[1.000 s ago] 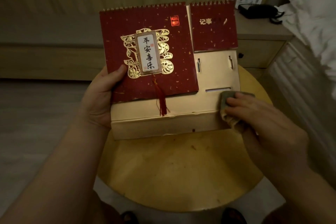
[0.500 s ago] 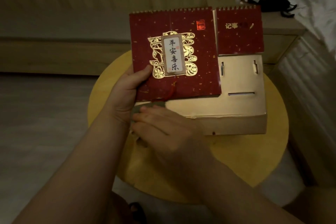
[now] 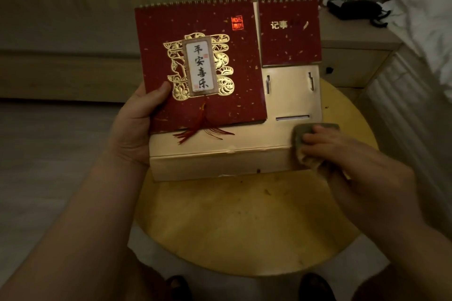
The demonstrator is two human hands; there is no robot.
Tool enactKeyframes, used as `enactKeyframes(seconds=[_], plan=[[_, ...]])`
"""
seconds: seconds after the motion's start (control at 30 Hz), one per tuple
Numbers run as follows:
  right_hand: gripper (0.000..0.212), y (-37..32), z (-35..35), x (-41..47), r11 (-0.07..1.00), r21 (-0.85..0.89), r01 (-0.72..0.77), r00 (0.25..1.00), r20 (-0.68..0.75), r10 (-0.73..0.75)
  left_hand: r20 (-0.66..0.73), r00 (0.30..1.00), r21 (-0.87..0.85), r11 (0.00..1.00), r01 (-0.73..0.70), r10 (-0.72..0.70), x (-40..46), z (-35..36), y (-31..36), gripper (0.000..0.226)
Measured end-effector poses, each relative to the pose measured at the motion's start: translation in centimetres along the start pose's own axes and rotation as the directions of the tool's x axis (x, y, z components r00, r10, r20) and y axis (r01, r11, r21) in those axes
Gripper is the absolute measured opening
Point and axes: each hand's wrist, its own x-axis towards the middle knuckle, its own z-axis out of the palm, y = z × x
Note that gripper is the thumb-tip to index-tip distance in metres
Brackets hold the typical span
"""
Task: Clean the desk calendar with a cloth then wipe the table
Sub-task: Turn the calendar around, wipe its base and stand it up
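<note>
The desk calendar (image 3: 239,151) has a gold cardboard base, a large red spiral-bound cover with a gold motif and red tassel, and a smaller red notepad at its upper right. It stands at the far side of the round yellow table (image 3: 244,225). My left hand (image 3: 137,129) grips the calendar's left edge, thumb on the red cover. My right hand (image 3: 347,156) holds a small grey-brown cloth (image 3: 299,133) and presses it on the base's right end, below the slot.
Dark specks dot the tabletop near the calendar. A nightstand (image 3: 354,56) with a black telephone (image 3: 354,11) stands behind at the right. A bed with white bedding (image 3: 425,14) fills the right edge. My shoes (image 3: 315,286) show under the table's near rim.
My right hand swept the cloth along the gold base from its right end to its left end, then back to the right end. My left hand kept its grip.
</note>
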Motion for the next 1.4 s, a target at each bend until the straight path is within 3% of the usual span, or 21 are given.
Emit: enactKeyframes(seconds=[0.1, 0.27, 0.43, 0.6, 0.8, 0.93, 1.17, 1.4], plan=[[0.033, 1.8, 0.1, -1.5, 0.999, 0.038, -0.026, 0.998, -0.063, 0.028, -0.029, 0.999, 0.028, 1.0, -0.015, 0.016, 0.0, 0.0, 0.2, 0.036], [0.054, 2.0, 1.2, -3.4, 0.988, 0.111, 0.109, 0.991, -0.092, -0.099, -0.055, 0.998, 0.045, 0.999, -0.002, 0.005, 0.1, 0.0, 0.3, 0.04], [0.026, 0.0, 1.9, -2.8, 0.975, 0.088, 0.205, 0.979, -0.009, -0.205, -0.053, 0.999, 0.015, 1.0, 0.0, 0.001, 0.2, 0.0, 0.2, 0.04], [0.023, -4.5, 4.3, -0.1, 0.944, 0.161, 0.288, 0.953, 0.052, -0.3, -0.015, 1.0, -0.037, 0.999, 0.022, -0.023, 0.3, 0.7, -0.5, 0.037], [0.016, -10.5, 9.0, 3.2, 0.907, 0.228, 0.355, 0.934, -0.054, -0.352, -0.014, 0.999, 0.006, 1.0, 0.031, -0.031, 0.5, 1.7, -1.2, 0.037], [0.013, -11.9, 10.1, 3.7, 0.9, 0.242, 0.362, 0.931, -0.048, -0.361, -0.001, 0.999, 0.034, 0.999, 0.033, -0.033, 0.7, 1.6, -1.2, 0.034], [0.017, -7.1, 6.8, 0.9, 0.924, 0.174, 0.341, 0.937, 0.02, -0.349, 0.026, 0.999, 0.038, 0.999, 0.038, -0.039, 0.8, 0.8, -1.1, 0.037], [0.026, 1.8, 0.5, -2.7, 0.948, 0.014, 0.316, 0.939, 0.138, -0.315, -0.034, 0.999, 0.031, 0.999, 0.028, -0.027, 1.1, 0.1, -0.6, 0.031]])
